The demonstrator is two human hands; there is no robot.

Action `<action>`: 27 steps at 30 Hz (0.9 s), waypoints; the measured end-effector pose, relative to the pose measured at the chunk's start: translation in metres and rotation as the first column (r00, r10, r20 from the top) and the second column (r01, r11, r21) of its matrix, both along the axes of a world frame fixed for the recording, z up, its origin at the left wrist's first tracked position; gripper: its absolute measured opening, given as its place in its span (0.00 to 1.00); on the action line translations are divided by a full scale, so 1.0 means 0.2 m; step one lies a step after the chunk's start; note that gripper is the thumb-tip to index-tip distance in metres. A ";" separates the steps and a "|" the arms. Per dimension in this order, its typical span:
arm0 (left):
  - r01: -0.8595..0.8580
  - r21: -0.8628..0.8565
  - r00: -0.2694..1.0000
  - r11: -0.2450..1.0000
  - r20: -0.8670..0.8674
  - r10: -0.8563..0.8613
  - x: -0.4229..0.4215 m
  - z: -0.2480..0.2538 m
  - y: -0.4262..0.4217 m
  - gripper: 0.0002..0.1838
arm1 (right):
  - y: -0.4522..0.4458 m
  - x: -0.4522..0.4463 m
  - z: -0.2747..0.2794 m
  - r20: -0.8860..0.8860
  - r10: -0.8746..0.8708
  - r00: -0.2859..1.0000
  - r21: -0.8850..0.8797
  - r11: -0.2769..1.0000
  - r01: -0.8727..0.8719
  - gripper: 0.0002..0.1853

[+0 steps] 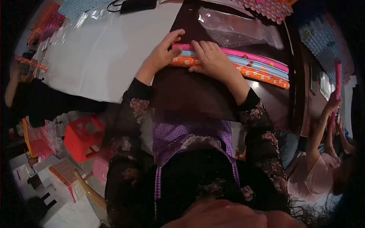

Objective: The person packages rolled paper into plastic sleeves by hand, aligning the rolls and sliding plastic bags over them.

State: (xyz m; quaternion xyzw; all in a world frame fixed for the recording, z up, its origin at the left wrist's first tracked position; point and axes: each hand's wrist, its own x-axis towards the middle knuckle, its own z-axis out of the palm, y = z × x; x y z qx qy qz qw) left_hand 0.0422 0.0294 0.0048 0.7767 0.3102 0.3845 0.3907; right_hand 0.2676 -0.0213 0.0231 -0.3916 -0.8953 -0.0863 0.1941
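Observation:
Several long, slim rolls lie side by side on the dark table (182, 91): a pink roll (262, 57), a light blue roll (243, 62) and an orange roll with white patterns (262, 75). At their left end is my left hand (164, 55), its thumb and fingers spread apart, the thumb near the pink roll's end. My right hand (211, 59) rests across the rolls right of it, palm down, fingers over the pink roll and thumb by the orange one.
Clear plastic bags (235, 28) lie beyond the rolls. A white sheet (102, 49) covers the table's left part. A black case (138, 6) sits at the far edge. Red stool (84, 137) at left. A person (315, 171) at right holds a pink roll (338, 79).

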 end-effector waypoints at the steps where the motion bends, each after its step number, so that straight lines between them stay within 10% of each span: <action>1: -0.031 -0.139 0.971 0.990 0.232 0.063 0.01 0.03 -0.02 0.42 | 0.00 0.01 0.00 -0.022 0.000 1.000 0.023 1.000 0.001 0.47; 6: -0.037 -0.428 0.828 0.903 0.492 0.267 -0.01 0.01 0.02 0.40 | -0.01 0.01 0.00 -0.027 -0.030 0.999 -0.061 0.998 0.029 0.46; 9: -0.074 -0.434 0.875 0.898 0.403 0.267 0.04 0.04 -0.01 0.52 | -0.02 -0.01 0.02 -0.024 -0.043 0.999 -0.100 0.994 0.041 0.46; 11: -0.085 -0.123 0.996 0.989 0.018 0.088 0.09 0.08 -0.06 0.52 | -0.02 -0.05 0.07 0.034 -0.092 0.995 -0.192 0.977 0.097 0.47; 19: -0.104 0.006 0.991 0.995 0.086 0.103 0.06 -0.02 0.00 0.31 | 0.01 -0.11 0.06 0.006 0.050 0.999 -0.081 0.995 -0.050 0.47; 27: -0.099 -0.013 0.971 0.995 -0.220 0.094 0.05 0.16 -0.01 0.26 | 0.02 -0.13 0.02 0.099 -0.033 0.995 -0.166 0.985 0.049 0.43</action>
